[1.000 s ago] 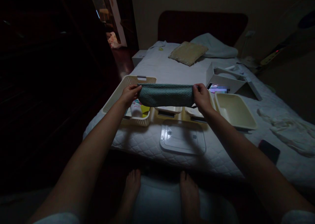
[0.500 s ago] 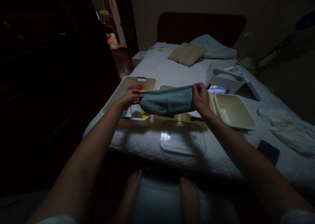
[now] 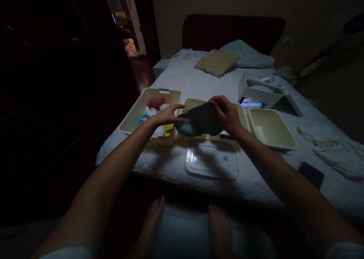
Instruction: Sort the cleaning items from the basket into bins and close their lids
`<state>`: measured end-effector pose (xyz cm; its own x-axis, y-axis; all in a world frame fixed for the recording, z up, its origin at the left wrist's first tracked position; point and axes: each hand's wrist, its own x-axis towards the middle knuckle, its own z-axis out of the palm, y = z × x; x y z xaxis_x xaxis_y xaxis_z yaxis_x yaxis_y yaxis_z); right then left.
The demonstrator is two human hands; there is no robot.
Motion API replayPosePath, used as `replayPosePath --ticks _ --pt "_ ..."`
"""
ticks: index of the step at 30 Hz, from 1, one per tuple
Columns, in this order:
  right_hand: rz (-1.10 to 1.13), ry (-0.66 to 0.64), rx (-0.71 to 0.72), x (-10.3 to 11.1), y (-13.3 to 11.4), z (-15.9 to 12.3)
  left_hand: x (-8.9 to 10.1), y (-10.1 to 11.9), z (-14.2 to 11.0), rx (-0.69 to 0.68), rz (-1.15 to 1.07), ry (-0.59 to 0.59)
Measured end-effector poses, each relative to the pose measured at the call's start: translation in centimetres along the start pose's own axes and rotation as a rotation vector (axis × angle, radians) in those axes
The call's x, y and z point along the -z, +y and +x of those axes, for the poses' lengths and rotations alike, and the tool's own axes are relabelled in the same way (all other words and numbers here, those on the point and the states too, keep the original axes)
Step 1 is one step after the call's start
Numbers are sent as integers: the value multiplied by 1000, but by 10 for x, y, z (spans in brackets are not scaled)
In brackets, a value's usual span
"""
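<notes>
A grey-green textured cloth (image 3: 197, 121) hangs in the air over the containers, drooping towards its left end. My right hand (image 3: 226, 113) is closed on its upper right corner, fingers pinched together. At the left end of the cloth, my left hand (image 3: 170, 115) has its thumb and fingers apart; the thumb appears to touch the fabric. Below my left forearm stands a cream perforated basket (image 3: 131, 116) with a red item (image 3: 156, 102), white bottles and something yellow (image 3: 168, 129) inside. Cream bins (image 3: 243, 116) behind the cloth are partly hidden.
An empty-looking cream bin (image 3: 274, 132) stands at the right. A clear lid (image 3: 212, 164) lies near the bed's front edge. Around them are a lit phone (image 3: 251, 102), a white box (image 3: 258, 90), a dark flat device (image 3: 311, 175), crumpled fabric (image 3: 338, 153) and a pillow (image 3: 217, 62).
The cloth was stretched wide between both hands; now it is shorter and slack. My left hand has moved right and its fingers have spread. My right hand has moved slightly left.
</notes>
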<state>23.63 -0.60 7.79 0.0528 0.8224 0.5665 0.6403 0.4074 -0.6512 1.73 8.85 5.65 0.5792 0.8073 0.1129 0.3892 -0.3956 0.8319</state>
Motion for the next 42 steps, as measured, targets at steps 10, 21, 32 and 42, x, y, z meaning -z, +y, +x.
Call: replayPosePath --ticks 10,21,32,42 --pt "7 -18 142 1 -8 2 -20 8 7 -142 19 -123" --pt "-130 121 -22 5 21 6 -14 14 0 16 -193 -214" --pt "-69 16 37 -1 12 3 -19 40 0 86 -371 -21" --pt "114 -237 25 -10 -7 -3 -20 53 -3 103 -547 -46"
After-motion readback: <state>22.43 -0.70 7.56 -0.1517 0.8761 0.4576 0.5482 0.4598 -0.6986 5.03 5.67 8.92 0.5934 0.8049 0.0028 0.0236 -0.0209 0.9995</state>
